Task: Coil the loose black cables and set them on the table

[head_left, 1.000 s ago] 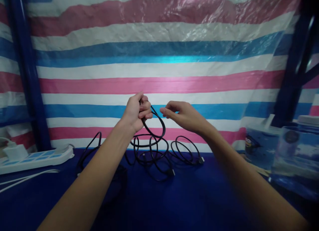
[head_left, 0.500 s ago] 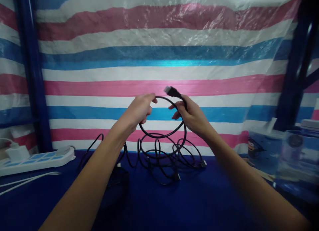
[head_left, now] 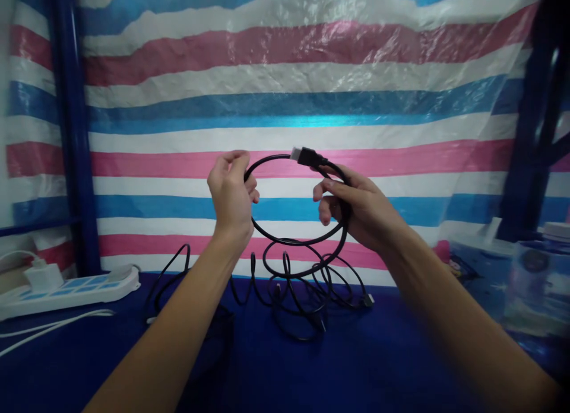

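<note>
A black cable (head_left: 297, 243) hangs in a round loop in the air between my two hands. My left hand (head_left: 232, 190) pinches the loop's left side, fingers closed. At the right side, my right hand (head_left: 356, 199) grips the cable between thumb and fingers. The cable's plug (head_left: 307, 156), black with a pale metal tip, sticks out leftward above my right hand. Below the loop, more black cables (head_left: 307, 309) lie in loose coils on the dark blue table (head_left: 338, 365). One plug (head_left: 367, 300) among them rests at the right end.
At the left lies a white power strip (head_left: 93, 288) with a white charger (head_left: 43, 278) plugged in. White cords (head_left: 57, 323) run in front of it. A clear plastic container (head_left: 537, 288) stands at the right. Striped sheeting (head_left: 285, 128) hangs behind, between dark blue posts (head_left: 73, 134).
My hands have moved farther apart, the left one going left and the right one slightly right. The loop between them is wider, and the plug has swung to point more level.
</note>
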Available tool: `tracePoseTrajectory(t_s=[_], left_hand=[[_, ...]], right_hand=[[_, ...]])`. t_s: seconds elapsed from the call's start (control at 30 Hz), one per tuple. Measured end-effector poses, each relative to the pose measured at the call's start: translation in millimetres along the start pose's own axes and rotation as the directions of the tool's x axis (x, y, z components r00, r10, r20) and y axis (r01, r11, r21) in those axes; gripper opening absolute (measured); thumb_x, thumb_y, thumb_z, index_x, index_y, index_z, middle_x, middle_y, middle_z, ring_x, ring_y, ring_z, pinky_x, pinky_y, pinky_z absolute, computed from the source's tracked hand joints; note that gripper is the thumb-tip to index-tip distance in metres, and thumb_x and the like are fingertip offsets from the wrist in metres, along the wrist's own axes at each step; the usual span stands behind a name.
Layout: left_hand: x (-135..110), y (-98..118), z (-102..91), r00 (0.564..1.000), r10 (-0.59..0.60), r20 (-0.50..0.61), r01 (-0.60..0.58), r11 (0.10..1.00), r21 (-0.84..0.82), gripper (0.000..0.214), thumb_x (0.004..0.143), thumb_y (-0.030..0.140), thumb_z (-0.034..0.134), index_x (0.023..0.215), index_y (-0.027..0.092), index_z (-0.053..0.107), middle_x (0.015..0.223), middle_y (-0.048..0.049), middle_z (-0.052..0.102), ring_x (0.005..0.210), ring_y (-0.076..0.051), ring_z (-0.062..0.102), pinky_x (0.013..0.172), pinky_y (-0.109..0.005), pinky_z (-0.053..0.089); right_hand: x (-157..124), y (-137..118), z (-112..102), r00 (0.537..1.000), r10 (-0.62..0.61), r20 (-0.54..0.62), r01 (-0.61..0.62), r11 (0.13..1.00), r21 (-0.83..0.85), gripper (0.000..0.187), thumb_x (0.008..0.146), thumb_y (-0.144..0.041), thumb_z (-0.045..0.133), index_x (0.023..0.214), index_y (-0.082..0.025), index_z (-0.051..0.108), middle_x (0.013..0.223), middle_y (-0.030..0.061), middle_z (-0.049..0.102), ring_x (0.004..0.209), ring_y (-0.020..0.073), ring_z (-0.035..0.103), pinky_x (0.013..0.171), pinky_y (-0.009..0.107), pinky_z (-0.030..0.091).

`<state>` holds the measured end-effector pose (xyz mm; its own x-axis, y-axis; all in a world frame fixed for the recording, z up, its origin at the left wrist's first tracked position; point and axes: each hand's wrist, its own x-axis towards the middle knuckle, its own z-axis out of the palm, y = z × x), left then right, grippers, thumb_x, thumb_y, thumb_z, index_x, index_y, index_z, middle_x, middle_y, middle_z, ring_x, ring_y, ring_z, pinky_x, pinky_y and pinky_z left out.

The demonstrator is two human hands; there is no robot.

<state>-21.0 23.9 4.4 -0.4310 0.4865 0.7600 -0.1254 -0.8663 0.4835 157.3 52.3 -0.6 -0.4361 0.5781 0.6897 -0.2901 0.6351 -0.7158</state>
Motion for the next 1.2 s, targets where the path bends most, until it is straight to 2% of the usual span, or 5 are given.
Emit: tracePoseTrajectory(t_s=[0.2, 0.53, 0.87, 1.03, 1.2], left_hand=[[-5.4, -10.2, 5.5, 0.983, -0.081, -0.164, 0.065, 0.993, -0.099, 0.010, 0.074, 0.015, 0.050, 0.082, 0.022, 0.047, 0.047, 0.0086, 0.026, 0.038, -0.007, 0.027, 0.041, -0.019, 0.031], [3.6, -23.9, -7.1, 0.930, -0.319, 0.183, 0.267, 0.928, 0.260, 0.025, 0.080, 0.038, 0.053, 0.089, 0.015, 0.059, 0.077, -0.0049, 0.059, 0.061, -0.014, 0.060, 0.053, -0.024, 0.047], [-12.4, -1.0, 3.0, 0.722, -0.223, 0.655, -0.338, 0.712, 0.615, 0.011, 0.077, 0.024, 0.061, 0.086, 0.019, 0.060, 0.071, -0.0037, 0.059, 0.060, -0.012, 0.047, 0.050, -0.020, 0.031], [-11.0, -4.7, 1.1, 0.684, -0.316, 0.658, -0.103, 0.851, 0.515, 0.041, 0.079, 0.035, 0.060, 0.117, 0.024, 0.048, 0.066, -0.0007, 0.057, 0.055, -0.013, 0.048, 0.049, -0.021, 0.034], [1.3, -13.1, -12.5, 0.715, -0.401, 0.573, 0.162, 0.892, 0.422, 0.052, 0.083, 0.061, 0.041, 0.117, 0.023, 0.055, 0.109, -0.0117, 0.061, 0.097, -0.021, 0.059, 0.067, -0.024, 0.047]], right_hand=[[0.3, -9.9, 9.9, 0.994, 0.095, -0.057, -0.088, 0.989, 0.118, 0.013, 0.088, -0.029, 0.053, 0.097, -0.020, 0.052, 0.060, -0.0079, 0.032, 0.035, 0.0011, 0.018, 0.033, 0.018, 0.016], [4.3, -1.4, -4.5, 0.933, -0.093, -0.346, 0.067, 0.994, -0.088, 0.019, 0.089, -0.036, 0.051, 0.084, -0.019, 0.055, 0.052, -0.0080, 0.020, 0.036, 0.0041, 0.016, 0.033, 0.021, 0.010], [0.7, 1.4, 5.0, 0.990, -0.044, 0.135, 0.126, 0.708, -0.695, 0.045, 0.091, -0.050, 0.042, 0.069, -0.014, 0.058, 0.053, -0.0039, 0.035, 0.047, 0.0055, 0.027, 0.045, 0.022, 0.022], [-1.8, -8.0, 8.2, 0.968, -0.113, 0.225, 0.248, 0.588, -0.770, 0.037, 0.093, -0.039, 0.044, 0.068, -0.015, 0.056, 0.058, -0.0021, 0.045, 0.052, 0.0064, 0.036, 0.049, 0.022, 0.026], [1.4, -8.7, -4.7, 0.948, -0.291, -0.126, 0.134, 0.727, -0.673, 0.034, 0.088, -0.045, 0.050, 0.073, -0.017, 0.060, 0.046, -0.0050, 0.032, 0.039, 0.0063, 0.028, 0.040, 0.024, 0.019]])
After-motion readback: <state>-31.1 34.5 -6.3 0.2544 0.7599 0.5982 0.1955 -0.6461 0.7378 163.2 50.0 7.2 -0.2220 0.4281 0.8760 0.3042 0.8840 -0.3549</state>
